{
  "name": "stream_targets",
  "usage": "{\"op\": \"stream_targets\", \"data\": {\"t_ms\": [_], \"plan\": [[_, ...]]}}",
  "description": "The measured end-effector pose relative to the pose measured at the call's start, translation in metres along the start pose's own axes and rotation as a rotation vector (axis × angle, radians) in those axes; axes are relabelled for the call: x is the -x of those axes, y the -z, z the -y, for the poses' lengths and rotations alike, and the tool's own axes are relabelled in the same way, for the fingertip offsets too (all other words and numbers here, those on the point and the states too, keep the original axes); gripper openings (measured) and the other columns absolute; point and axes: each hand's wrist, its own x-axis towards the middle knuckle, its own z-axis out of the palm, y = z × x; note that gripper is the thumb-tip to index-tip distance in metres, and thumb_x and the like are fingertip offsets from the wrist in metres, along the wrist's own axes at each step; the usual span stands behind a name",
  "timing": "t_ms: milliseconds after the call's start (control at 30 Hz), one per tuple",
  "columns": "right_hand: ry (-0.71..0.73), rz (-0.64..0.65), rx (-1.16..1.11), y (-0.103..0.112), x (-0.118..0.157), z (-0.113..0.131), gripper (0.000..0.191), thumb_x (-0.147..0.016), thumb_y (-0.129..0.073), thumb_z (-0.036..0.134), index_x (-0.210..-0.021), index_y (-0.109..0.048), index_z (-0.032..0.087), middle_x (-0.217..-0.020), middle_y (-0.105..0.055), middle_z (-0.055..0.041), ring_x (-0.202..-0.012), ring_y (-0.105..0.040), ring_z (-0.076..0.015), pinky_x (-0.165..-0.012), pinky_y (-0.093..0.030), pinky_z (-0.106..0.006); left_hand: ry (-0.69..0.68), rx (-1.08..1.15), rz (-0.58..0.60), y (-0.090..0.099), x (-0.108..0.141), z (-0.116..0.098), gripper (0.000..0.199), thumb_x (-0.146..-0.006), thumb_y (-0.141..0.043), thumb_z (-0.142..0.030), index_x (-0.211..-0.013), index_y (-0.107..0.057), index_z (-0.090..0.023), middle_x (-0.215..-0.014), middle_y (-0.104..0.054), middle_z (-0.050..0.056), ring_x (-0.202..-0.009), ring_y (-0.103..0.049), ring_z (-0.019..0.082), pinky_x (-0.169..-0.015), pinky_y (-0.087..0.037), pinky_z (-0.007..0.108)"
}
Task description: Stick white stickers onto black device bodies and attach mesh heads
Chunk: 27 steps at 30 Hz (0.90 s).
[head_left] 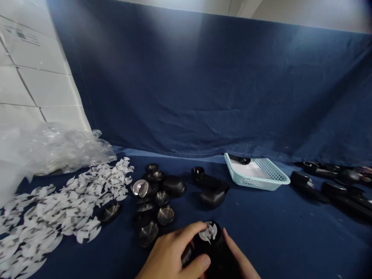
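Left hand [170, 254] curls around the near side of a black cylindrical device [210, 250], fingers reaching its top; right hand [240, 255] presses the far side, fingers extended. Both grip it at the lower edge of view. White petal-shaped paper pieces [208, 232] sit on its top. Ahead on blue cloth [261, 236]: metal mesh cups [165, 215], a heap of matching paper pieces [58, 209], a pale blue plastic basket [247, 181].

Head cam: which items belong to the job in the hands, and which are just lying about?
Likely part of the job:
left hand, right hand
black cylindrical body, held by both
white petal-shaped pieces
mesh metal cups
black rounded caps
similar black bodies

Likely just lying about:
clear plastic wrap
light blue plastic basket
navy cloth backdrop
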Motion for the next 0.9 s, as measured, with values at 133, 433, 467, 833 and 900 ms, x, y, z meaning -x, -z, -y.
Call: {"op": "stream_targets", "data": {"t_ms": [133, 433, 467, 833, 900], "plan": [[0.020, -0.041, -0.036, -0.004, 0.000, -0.006, 0.087, -0.059, -0.038, 0.098, -0.094, -0.074, 0.028, -0.085, -0.075, -0.0075, -0.096, -0.070, -0.0346, -0.086, -0.052, -0.049, 0.080, 0.130, 0.010, -0.004, 0.002, -0.007, 0.048, -0.079, -0.068, -0.025, -0.125, -0.063, -0.039, -0.091, -0.077, -0.006, -0.080, -0.073, 0.021, -0.071, -0.056, 0.024], [-0.011, 0.017, -0.033, -0.004, -0.001, -0.009, 0.091, -0.065, -0.031, 0.097, -0.091, -0.074, 0.022, -0.076, -0.072, -0.0086, -0.084, -0.072, -0.0291, -0.083, -0.055, -0.044, 0.021, 0.160, 0.039, 0.003, 0.001, -0.009, 0.053, -0.075, -0.070, -0.023, -0.126, -0.064, -0.036, -0.080, -0.077, -0.004, -0.066, -0.072, 0.020, -0.063, -0.056, 0.024], [-0.010, 0.030, -0.032, -0.004, -0.001, -0.008, 0.091, -0.063, -0.033, 0.098, -0.094, -0.074, 0.022, -0.078, -0.072, -0.0086, -0.085, -0.072, -0.0300, -0.081, -0.056, -0.044, 0.001, 0.117, 0.055, 0.005, 0.000, -0.009, 0.054, -0.073, -0.072, -0.024, -0.125, -0.064, -0.038, -0.086, -0.078, -0.003, -0.070, -0.073, 0.022, -0.065, -0.056, 0.025], [0.063, 0.114, -0.103, -0.018, 0.007, 0.001, 0.077, -0.064, -0.054, 0.089, -0.093, -0.075, 0.021, -0.091, -0.075, -0.0074, -0.095, -0.071, -0.0319, -0.081, -0.056, -0.041, 0.116, 0.067, 0.208, 0.022, 0.007, -0.023, 0.059, -0.075, -0.075, -0.022, -0.128, -0.060, -0.043, -0.093, -0.074, -0.006, -0.080, -0.069, 0.020, -0.075, -0.053, 0.024], [0.064, 0.122, -0.125, -0.015, 0.005, 0.002, 0.077, -0.065, -0.057, 0.087, -0.098, -0.074, 0.020, -0.092, -0.075, -0.0071, -0.096, -0.071, -0.0303, -0.084, -0.055, -0.040, 0.143, 0.033, 0.183, 0.024, 0.011, -0.027, 0.057, -0.076, -0.073, -0.019, -0.127, -0.060, -0.042, -0.094, -0.073, -0.006, -0.084, -0.067, 0.020, -0.079, -0.053, 0.025]]}}
